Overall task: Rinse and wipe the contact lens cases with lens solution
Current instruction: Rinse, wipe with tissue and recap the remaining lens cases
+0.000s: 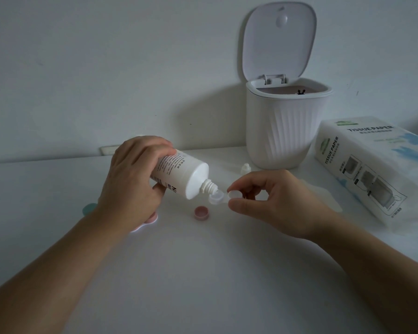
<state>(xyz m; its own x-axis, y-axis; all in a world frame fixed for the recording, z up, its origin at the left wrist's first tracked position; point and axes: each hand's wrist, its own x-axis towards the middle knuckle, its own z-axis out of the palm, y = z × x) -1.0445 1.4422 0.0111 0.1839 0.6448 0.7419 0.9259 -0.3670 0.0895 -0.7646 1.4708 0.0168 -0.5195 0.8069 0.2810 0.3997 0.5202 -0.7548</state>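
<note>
My left hand [130, 179] grips a white lens solution bottle [186, 174], tipped down to the right with its open nozzle over one cup of a clear contact lens case [216, 198]. My right hand [268, 201] pinches the other end of that case between thumb and fingers, just above the table. A pink round cap [201, 212] lies upside down on the white table below the bottle. Under my left wrist shows the edge of a pink case [150, 219], and a teal cap [89, 209] peeks out to its left. The bottle's small white cap [246, 169] stands behind my right hand.
A white ribbed mini bin [282, 131] with its lid up stands at the back right against the wall. A tissue paper pack [377, 169] lies at the right. A clear flat sheet [326, 194] lies behind my right hand. The table [203, 273] is white.
</note>
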